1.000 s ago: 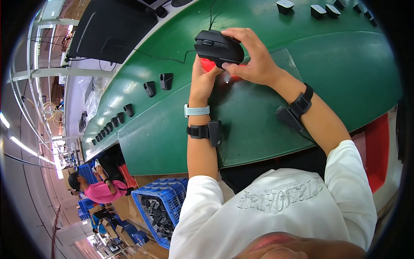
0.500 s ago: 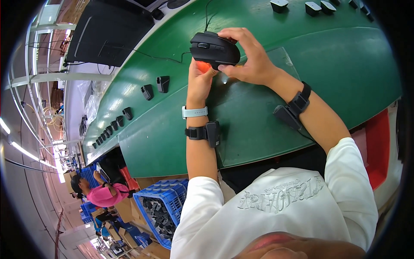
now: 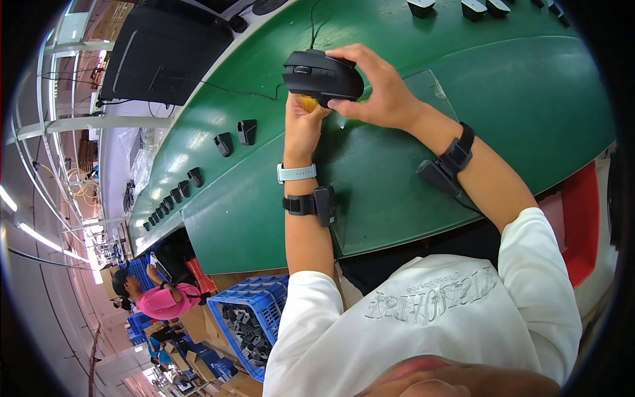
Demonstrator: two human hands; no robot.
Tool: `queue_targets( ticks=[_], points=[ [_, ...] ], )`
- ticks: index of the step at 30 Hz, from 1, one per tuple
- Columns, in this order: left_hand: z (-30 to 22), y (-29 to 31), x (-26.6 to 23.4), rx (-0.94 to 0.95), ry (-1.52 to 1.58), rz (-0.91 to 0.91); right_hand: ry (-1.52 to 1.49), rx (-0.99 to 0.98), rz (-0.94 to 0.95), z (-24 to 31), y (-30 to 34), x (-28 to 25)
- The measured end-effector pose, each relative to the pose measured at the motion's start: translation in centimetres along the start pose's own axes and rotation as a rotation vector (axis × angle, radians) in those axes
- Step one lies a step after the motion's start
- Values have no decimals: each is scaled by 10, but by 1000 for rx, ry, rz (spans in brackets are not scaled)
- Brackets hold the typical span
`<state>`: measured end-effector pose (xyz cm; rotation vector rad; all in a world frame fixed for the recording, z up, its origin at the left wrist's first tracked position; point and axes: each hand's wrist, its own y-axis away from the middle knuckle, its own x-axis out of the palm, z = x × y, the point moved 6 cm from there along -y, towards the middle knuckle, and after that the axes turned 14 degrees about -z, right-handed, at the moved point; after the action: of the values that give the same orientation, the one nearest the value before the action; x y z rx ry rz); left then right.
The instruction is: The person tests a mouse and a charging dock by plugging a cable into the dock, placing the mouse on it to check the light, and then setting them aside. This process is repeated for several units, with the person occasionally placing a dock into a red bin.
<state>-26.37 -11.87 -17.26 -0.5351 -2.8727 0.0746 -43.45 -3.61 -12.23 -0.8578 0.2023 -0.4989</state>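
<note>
A black computer mouse (image 3: 324,76) is lifted above the green table, its scroll wheel facing left and its underside tilted down. My right hand (image 3: 383,92) grips its right end, fingers on the far edge and thumb on the near edge. From below, my left hand (image 3: 303,127) is closed on the mouse; its thumb shows, while its other fingers are mostly hidden. Yellow light shines on the left hand beneath the mouse. A thin black cable (image 3: 261,96) reaches the mouse's left side from the black monitor-like panel (image 3: 165,59).
Small black parts (image 3: 247,132) stand in a row along the left of the table (image 3: 258,212). Several white-topped black parts (image 3: 473,9) sit at the far right. A blue crate (image 3: 261,301) full of dark parts stands at lower left, near a person in pink (image 3: 165,302).
The glow under the mouse has turned from orange-red to yellow. The mouse and both hands have shifted slightly left in the picture, with the same grip.
</note>
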Motion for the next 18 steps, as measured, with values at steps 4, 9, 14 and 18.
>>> queue_targets(
  ticks=[4,9,14,18],
  points=[
    [-3,5,3,-40,-58,-95,14,32,10,-3,1,-3],
    [-1,4,-3,-51,-22,-84,6,-14,-22,-1,2,0],
    [1,3,-2,-20,-36,-42,27,-55,-42,-2,3,-2],
    [0,2,-1,-8,25,-13,19,-59,-41,-4,3,-1]
  ],
)
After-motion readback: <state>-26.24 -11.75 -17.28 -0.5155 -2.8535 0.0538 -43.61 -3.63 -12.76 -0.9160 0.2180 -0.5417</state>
